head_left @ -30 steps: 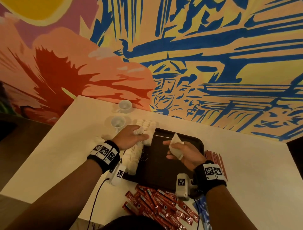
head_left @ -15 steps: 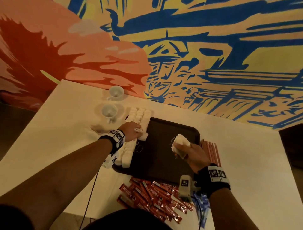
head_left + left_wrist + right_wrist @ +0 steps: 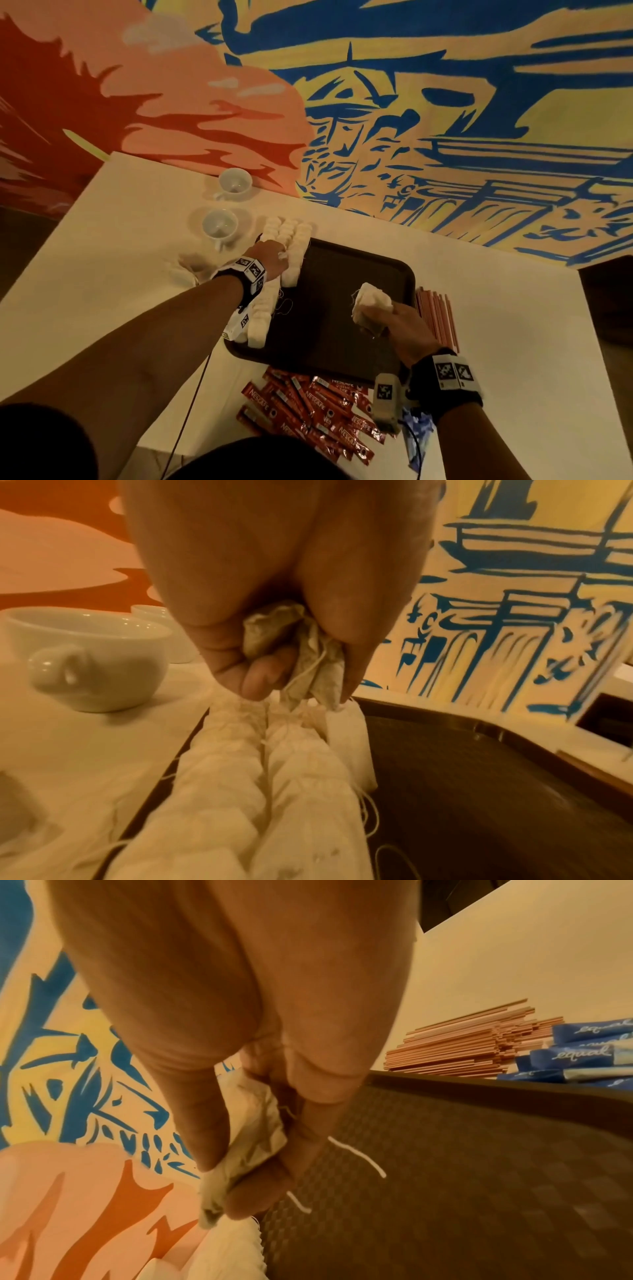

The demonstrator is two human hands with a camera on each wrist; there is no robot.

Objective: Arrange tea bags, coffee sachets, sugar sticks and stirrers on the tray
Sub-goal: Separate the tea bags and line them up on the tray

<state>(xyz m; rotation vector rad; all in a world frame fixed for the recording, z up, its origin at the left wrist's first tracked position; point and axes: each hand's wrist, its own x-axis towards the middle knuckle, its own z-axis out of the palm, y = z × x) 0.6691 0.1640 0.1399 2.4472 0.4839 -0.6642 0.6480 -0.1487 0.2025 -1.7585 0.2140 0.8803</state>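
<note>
A dark brown tray [image 3: 342, 274] lies on the white table. Rows of white tea bags [image 3: 289, 240] run along its left side, also seen as rows of tea bags [image 3: 240, 777] in the left wrist view. My left hand [image 3: 274, 257] pinches a crumpled tea bag [image 3: 308, 653] just above the far part of the rows. Over the tray's right side, my right hand [image 3: 394, 318] grips a small bunch of tea bags [image 3: 371, 301], seen as tea bags [image 3: 253, 1123] with loose strings in the right wrist view.
Red coffee sachets [image 3: 308, 407] lie piled at the tray's near edge. Pink stirrers [image 3: 435, 308] are stacked right of the tray, blue sugar sticks [image 3: 582, 1053] beside them. Two white cups [image 3: 219, 224] stand left of the tray's far corner. A painted wall rises behind the table.
My left hand has stayed at the tea-bag rows on the left. My right hand has drawn back toward the tray's right side with its tea bags.
</note>
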